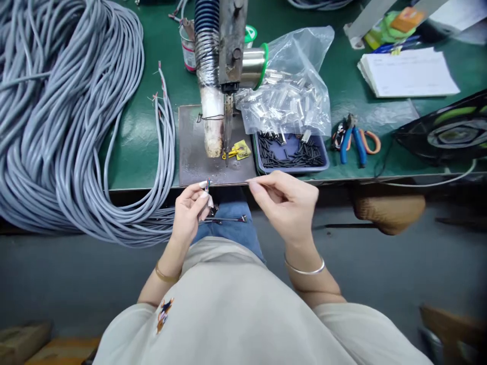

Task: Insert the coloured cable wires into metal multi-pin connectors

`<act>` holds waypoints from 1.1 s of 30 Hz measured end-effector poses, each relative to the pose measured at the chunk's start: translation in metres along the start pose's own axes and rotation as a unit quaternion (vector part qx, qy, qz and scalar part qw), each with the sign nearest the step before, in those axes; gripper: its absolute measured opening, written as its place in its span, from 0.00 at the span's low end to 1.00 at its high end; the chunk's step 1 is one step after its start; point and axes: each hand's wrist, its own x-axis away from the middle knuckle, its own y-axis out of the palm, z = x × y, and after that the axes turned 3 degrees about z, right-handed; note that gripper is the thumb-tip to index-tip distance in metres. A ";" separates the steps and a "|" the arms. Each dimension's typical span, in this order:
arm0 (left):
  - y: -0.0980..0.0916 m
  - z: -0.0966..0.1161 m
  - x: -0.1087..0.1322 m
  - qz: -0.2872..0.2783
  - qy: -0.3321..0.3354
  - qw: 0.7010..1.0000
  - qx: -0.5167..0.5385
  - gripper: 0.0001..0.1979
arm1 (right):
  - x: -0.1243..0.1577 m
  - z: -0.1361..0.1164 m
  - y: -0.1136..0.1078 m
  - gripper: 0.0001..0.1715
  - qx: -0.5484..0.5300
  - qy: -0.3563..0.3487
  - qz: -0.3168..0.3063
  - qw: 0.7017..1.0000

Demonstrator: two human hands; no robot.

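Observation:
My left hand [189, 209] pinches a cable end whose thin coloured wires [208, 185] stick up between thumb and forefinger, at the bench's front edge. My right hand [285, 203] is closed in a pinch to the right, its fingertips beside the edge of a brown board [190, 152]. Whatever lies between those fingertips is too small to make out. Above the board hang a soldering tip [227, 132] and a whitish, foil-wrapped hose [212, 116]. A purple tray [322, 161] of short black tubes [289, 158] sits just beyond my right hand.
Coiled grey cables [72, 111] fill the left side, with more cable ends [228, 219] over my lap. Behind the tray are a plastic bag [300, 96] of metal shells and a solder spool [253, 68]. Pliers [355, 142], papers [411, 73] and a black fan-like device [449, 129] stand right.

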 end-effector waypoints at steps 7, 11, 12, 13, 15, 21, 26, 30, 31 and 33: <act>0.005 0.001 -0.004 -0.019 0.038 0.994 -0.098 0.17 | 0.006 0.016 0.032 0.05 -0.053 0.049 -0.096 0.993; 0.006 0.000 -0.003 -0.049 0.050 0.990 -0.125 0.14 | 0.008 0.019 0.041 0.03 -0.091 0.058 -0.098 0.989; 0.007 -0.001 -0.002 -0.050 0.054 0.989 -0.130 0.13 | 0.009 0.019 0.041 0.04 -0.093 0.058 -0.095 0.989; 0.007 -0.001 -0.002 -0.049 0.058 0.988 -0.135 0.12 | 0.009 0.019 0.041 0.04 -0.092 0.058 -0.093 0.990; 0.008 -0.001 -0.001 -0.044 0.067 0.986 -0.143 0.12 | 0.009 0.019 0.040 0.05 -0.086 0.055 -0.096 0.990; 0.009 -0.001 0.003 -0.042 0.091 0.980 -0.169 0.12 | 0.007 0.021 0.033 0.05 -0.079 0.030 -0.115 0.990; 0.005 -0.003 0.003 -0.055 0.151 0.953 -0.256 0.08 | 0.010 0.022 0.027 0.06 -0.019 -0.012 -0.127 0.992; 0.005 -0.004 0.003 -0.084 0.266 0.871 -0.404 0.06 | 0.013 0.017 0.021 0.10 0.135 -0.058 -0.181 0.972; 0.007 -0.004 0.004 -0.086 0.279 0.861 -0.416 0.06 | 0.012 0.016 0.020 0.10 0.144 -0.056 -0.182 0.971; 0.011 -0.003 0.007 -0.082 0.258 0.882 -0.386 0.07 | 0.012 0.014 0.018 0.09 0.097 -0.028 -0.154 0.983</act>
